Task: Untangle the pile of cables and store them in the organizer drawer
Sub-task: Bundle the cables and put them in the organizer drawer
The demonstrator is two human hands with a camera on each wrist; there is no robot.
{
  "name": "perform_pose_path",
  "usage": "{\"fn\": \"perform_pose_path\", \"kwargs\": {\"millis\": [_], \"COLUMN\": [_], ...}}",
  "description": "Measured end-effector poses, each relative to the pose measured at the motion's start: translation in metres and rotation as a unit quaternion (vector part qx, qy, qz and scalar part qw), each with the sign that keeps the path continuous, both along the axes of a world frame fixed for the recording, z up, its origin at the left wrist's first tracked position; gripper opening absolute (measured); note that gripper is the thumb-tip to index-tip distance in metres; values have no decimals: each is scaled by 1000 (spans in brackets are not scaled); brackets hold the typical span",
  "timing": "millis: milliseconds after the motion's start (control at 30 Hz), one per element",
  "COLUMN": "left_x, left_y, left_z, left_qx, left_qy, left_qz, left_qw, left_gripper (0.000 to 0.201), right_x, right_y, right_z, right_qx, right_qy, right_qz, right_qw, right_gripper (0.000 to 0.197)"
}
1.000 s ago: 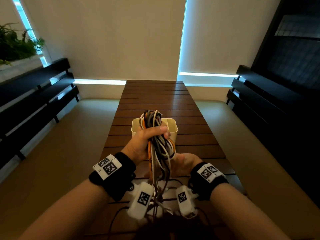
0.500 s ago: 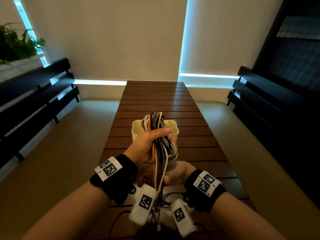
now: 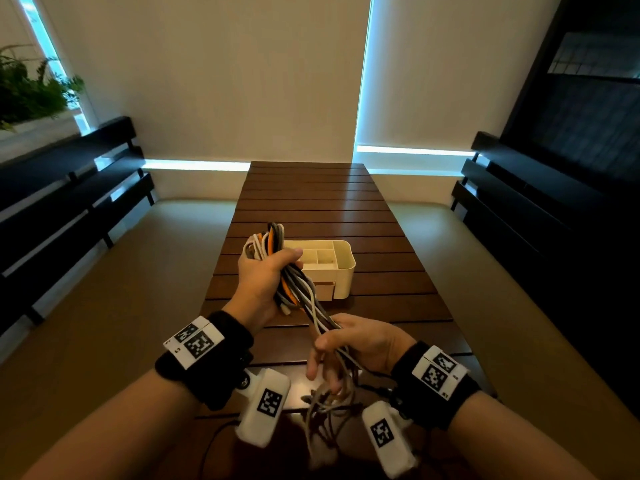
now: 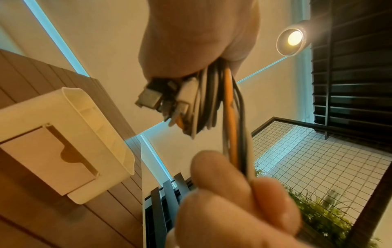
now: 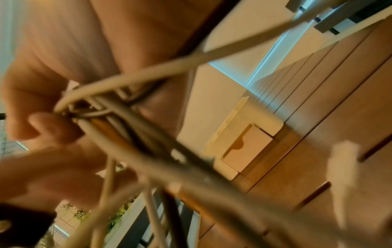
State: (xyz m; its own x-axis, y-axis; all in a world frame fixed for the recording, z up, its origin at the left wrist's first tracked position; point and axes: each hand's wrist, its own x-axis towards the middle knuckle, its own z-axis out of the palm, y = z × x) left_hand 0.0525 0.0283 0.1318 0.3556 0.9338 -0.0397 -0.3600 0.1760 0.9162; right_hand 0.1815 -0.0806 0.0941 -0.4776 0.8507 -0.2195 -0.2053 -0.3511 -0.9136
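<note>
Slatted wooden table (image 3: 311, 202) runs away from you, benches either side; nothing else on it bar the cream organizer (image 3: 341, 268), which sits mid-table just beyond your hands. Its top compartments are open to view; drawer (image 4: 45, 161) in the front face looks shut or nearly so, so it needs opening before anything gets stored.

Cable bundle (image 3: 294, 289) (white, grey, black, orange strands) is off the table, held up between both hands, in front of the organizer & not in it. Looped end sticks out above your left hand (image 3: 265, 277), which is fisted round the bundle w/ thumb over the top. Several connector plugs (image 4: 167, 102) poke out under that fist.

Right hand (image 3: 360, 341) sits lower & nearer you, fingers curled loosely round the trailing strands; loose tails hang below it toward the table edge. Right wrist view is blurred, so exact finger contact can't be confirmed.

Judgement: still at the separating stage, nothing stored. Recommend: keep the left fist as anchor, pick one strand w/ right hand, follow it to its plug & draw it out slow. Don't yank, the strands cross under the right hand & may cinch
</note>
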Motion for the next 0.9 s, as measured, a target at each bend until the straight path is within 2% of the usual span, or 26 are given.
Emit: {"fn": "perform_pose_path", "kwargs": {"millis": [67,167,233,300,367,467,533,600,667,733,833,900], "left_x": [0,0,-2,-6,-9,-11,-10,-10,-10,-9,-7,-6], "left_y": [0,3,7,12,15,16,19,21,19,19,19,18], "left_z": [-2,-5,-6,-9,-11,-10,-10,-8,-3,-1,5,9], "left_qx": [5,-12,-35,-51,-60,-57,-56,-52,-48,-39,-27,-16], "left_qy": [9,15,8,-4,-11,-9,-5,-12,-26,-32,-41,-51], "left_qz": [27,68,80,82,77,61,75,93,100,112,112,98], "left_qw": [1000,998,996,995,995,996,996,994,994,992,993,994], "left_gripper": [27,39,46,47,40,13,12,27,46,49,43,36], "right_x": [1,1,1,3,8,14,11,7,0,-9,-16,-16], "right_y": [-1,-1,-1,-2,-4,-9,-15,-19,-18,-15,-14,-14], "right_z": [1,5,6,9,10,7,4,3,1,-2,-2,1], "right_qx": [-6,-5,26,27,13,52,95,146,196,245,269,242], "right_qy": [-31,-102,-106,-13,79,107,23,-124,-205,-260,-325,-300], "right_qz": [-12,-110,-175,-207,-206,-198,-193,-177,-175,-204,-263,-295], "right_qw": [999,989,978,978,975,973,976,965,943,912,868,874], "right_gripper": [6,23,23,11,18,17,20,25,23,23,33,48]}}
